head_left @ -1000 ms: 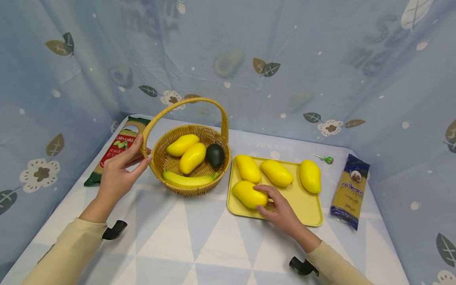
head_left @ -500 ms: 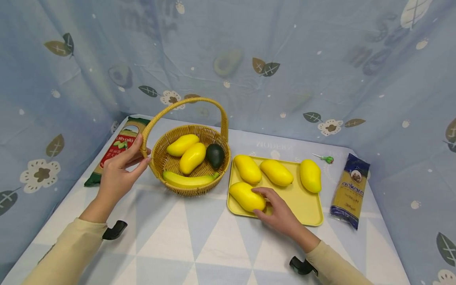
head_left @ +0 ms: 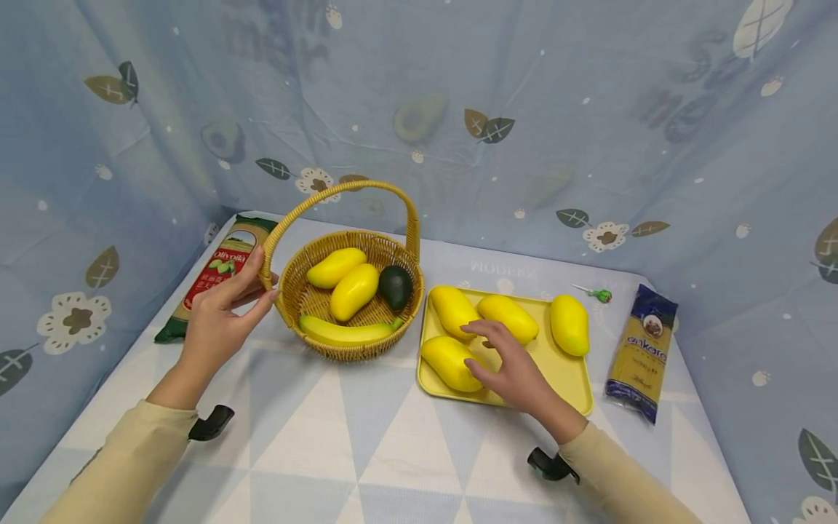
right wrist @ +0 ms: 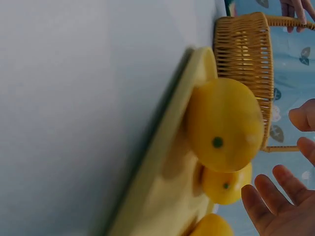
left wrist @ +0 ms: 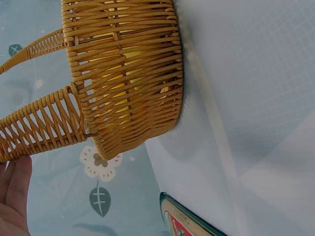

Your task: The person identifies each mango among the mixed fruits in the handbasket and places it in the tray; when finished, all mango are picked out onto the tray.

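My left hand [head_left: 219,316] grips the left side of the wicker basket's handle [head_left: 267,255]; in the left wrist view its fingers touch the woven handle [left wrist: 44,125]. Inside the basket [head_left: 350,354] lie two mangoes, a dark green avocado [head_left: 396,287] and a banana [head_left: 347,332]. My right hand [head_left: 517,371] hovers over the yellow tray [head_left: 563,386], fingers spread and holding nothing, just right of the front-left mango [head_left: 450,362]. The right wrist view shows a gap between that mango [right wrist: 224,125] and the fingers. Several mangoes rest on the tray.
A red and green pasta packet [head_left: 222,269] lies behind my left hand, left of the basket. Right of the tray are a lollipop [head_left: 599,294] and a blue and gold pasta packet [head_left: 644,353]. Patterned curtains stand behind and on both sides.
My right hand has let go of the front-left mango and lifted slightly away from it. That mango moved a little left on the tray. My left hand stays on the handle.
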`<act>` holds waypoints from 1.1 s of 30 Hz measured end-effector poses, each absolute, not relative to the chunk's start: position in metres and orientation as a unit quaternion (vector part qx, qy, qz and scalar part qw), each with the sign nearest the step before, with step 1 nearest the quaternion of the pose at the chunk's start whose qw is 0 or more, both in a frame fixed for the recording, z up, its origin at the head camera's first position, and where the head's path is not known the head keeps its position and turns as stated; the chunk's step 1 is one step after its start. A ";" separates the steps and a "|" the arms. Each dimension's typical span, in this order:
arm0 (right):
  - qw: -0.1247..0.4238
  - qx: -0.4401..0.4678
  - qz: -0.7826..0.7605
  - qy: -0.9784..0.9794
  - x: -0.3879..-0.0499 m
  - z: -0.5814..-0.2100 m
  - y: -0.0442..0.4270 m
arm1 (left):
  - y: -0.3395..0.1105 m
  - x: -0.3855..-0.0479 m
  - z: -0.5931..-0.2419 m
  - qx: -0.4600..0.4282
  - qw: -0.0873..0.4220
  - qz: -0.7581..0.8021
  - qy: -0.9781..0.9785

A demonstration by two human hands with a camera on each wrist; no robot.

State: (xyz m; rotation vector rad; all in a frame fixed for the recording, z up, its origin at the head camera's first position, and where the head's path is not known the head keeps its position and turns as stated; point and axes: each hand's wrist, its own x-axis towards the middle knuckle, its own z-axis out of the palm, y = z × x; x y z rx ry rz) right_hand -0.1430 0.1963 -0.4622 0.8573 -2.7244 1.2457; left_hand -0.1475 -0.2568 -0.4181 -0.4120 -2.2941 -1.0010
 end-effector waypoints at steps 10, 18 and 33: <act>-0.015 0.306 0.372 -0.877 -0.180 -0.426 0.157 | -0.253 -0.145 -0.414 -0.146 0.295 -0.392 -0.859; -0.068 0.346 0.334 -0.874 -0.212 -0.402 0.107 | -0.254 -0.144 -0.414 -0.144 0.294 -0.387 -0.862; -0.149 0.356 0.194 -0.902 -0.261 -0.397 0.023 | -0.255 -0.145 -0.414 -0.153 0.296 -0.399 -0.854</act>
